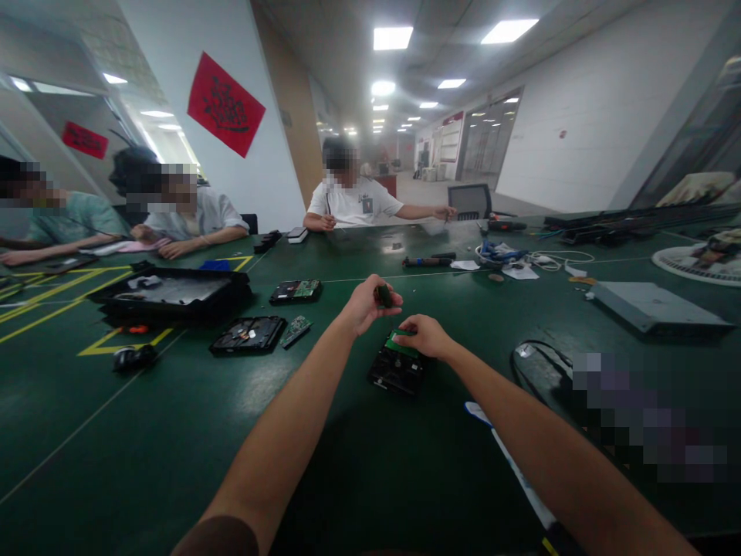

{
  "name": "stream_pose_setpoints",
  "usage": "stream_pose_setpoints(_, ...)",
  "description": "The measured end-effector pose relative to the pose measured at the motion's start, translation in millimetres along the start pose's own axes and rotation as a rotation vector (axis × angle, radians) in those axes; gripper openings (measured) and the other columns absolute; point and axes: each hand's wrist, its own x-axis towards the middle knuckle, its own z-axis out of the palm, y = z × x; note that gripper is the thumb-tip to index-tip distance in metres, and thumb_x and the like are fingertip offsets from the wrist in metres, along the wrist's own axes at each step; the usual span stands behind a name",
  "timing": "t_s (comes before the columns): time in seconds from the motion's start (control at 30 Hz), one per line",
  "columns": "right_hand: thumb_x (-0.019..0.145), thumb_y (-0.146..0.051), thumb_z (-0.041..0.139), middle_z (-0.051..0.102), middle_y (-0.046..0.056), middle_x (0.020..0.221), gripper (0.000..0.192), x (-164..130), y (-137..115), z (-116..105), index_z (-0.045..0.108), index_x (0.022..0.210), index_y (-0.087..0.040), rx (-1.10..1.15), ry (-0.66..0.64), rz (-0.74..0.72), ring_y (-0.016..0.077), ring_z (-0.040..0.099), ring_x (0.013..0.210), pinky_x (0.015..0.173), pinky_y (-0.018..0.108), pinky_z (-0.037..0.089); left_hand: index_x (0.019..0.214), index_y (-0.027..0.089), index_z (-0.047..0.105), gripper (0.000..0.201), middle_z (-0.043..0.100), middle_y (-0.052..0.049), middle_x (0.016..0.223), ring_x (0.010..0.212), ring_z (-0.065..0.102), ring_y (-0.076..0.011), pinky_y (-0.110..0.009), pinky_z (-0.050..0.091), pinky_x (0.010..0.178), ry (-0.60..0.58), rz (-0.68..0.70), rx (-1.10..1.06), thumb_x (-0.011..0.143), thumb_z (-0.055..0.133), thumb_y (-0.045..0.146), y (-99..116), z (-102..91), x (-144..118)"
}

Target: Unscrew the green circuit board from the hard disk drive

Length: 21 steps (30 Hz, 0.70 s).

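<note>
The green table (174,432) fills our whole lower view, with yellow lines toward nine o'clock; across it three people sit, one in a white shirt (353,202) at twelve o'clock, two more at ten o'clock. A black tray (174,293) lies at ten o'clock of our hands; a grey flat box (654,305) lies at three o'clock, well apart. An opened drive (248,335) sits just below the tray, with a loose circuit board (296,330) just beside it and another drive (296,290) further up at eleven o'clock. A tangle of white and blue cables (521,259) rests at one o'clock, with a dark screwdriver (428,262) near it.

At the centre, the black hard drive (397,371) lies flat on the table, its green board (400,344) showing at the far edge; our right hand (425,336) rests on that top edge, fingers curled down and pressing on the board. At eleven o'clock of it, our left hand (364,305) is raised just above the table, fingers pinched around a small dark tool handle (383,295); whether its tip touches the drive we cannot tell. A black mouse (133,357) lies at nine o'clock, well apart.
</note>
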Motion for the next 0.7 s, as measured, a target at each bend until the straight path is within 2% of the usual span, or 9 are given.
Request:
stream_pose_setpoints(0.23, 0.08, -0.049, 0.083, 0.077, 0.007, 0.105, 0.038, 0.5, 0.9, 0.2, 0.079, 0.104, -0.02, -0.005, -0.001, -0.003, 0.0203, 0.07, 0.094, 0.078, 0.028, 0.053, 0.083, 0.013, 0.071, 0.026, 0.067, -0.01, 0.079, 0.073, 0.064, -0.0194, -0.032, 0.061, 0.065, -0.015, 0.035, 0.163, 0.084, 0.059, 0.035, 3.6, -0.9, -1.6)
stream_pose_setpoints(0.43, 0.08, -0.049, 0.083, 0.077, 0.007, 0.104, 0.037, 1.1, 0.7, 0.2, 0.079, 0.102, -0.02, -0.008, 0.004, -0.005, 0.0213, 0.071, 0.094, 0.078, 0.028, 0.053, 0.089, 0.014, 0.066, 0.024, 0.072, -0.013, 0.081, 0.078, 0.07, -0.0233, -0.034, 0.061, 0.066, -0.025, 0.011, 0.068, 0.082, 0.06, 0.036, -2.3, 1.8, -0.2)
stream_pose_setpoints(0.53, 0.08, -0.05, 0.082, 0.077, 0.007, 0.104, 0.038, 1.5, 1.3, 0.0, 0.079, 0.103, -0.02, -0.016, -0.003, -0.012, 0.0214, 0.071, 0.094, 0.077, 0.028, 0.053, 0.084, 0.014, 0.068, 0.026, 0.071, -0.013, 0.083, 0.079, 0.069, -0.0226, -0.031, 0.059, 0.063, -0.002, 0.053, 0.089, 0.082, 0.058, 0.038, -2.5, -1.3, 1.8)
stream_pose_setpoints(0.7, 0.079, -0.05, 0.082, 0.077, 0.007, 0.105, 0.039, 2.3, 2.1, 0.1, 0.079, 0.105, -0.021, -0.013, -0.012, 0.003, 0.0209, 0.071, 0.094, 0.077, 0.028, 0.053, 0.082, 0.013, 0.072, 0.025, 0.068, -0.011, 0.086, 0.078, 0.064, -0.0203, -0.027, 0.058, 0.057, 0.025, 0.139, 0.25, 0.08, 0.061, 0.035, 3.6, -1.3, -1.6)
